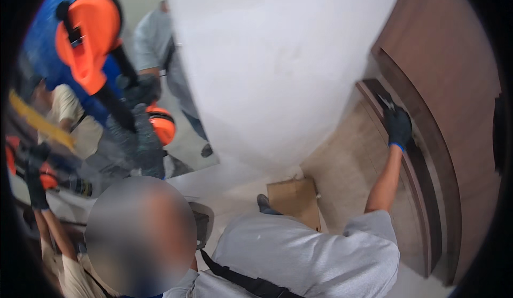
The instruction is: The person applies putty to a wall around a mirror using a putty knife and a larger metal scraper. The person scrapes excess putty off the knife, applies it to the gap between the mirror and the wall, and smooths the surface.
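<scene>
My right hand (398, 124), in a black glove, is at a long dark brown board (422, 191) on the right, fingers closed around something small and pale that I cannot make out. My left hand (141, 130), in a dark textured glove, appears closed on the black handle of a large orange suction lifter (85, 41) at the upper left; it is soft with blur, and my left forearm is obscured by a blurred patch. A mirror-like pane (181, 138) behind the lifter reflects people and orange cups.
A co-worker's gloved hands (35, 186) grip another orange lifter at the far left, near a yellow bar (40, 122). A white wall (278, 57) fills the upper middle, a cardboard sheet (291, 202) lies on the floor, and brown panels (454, 73) line the right.
</scene>
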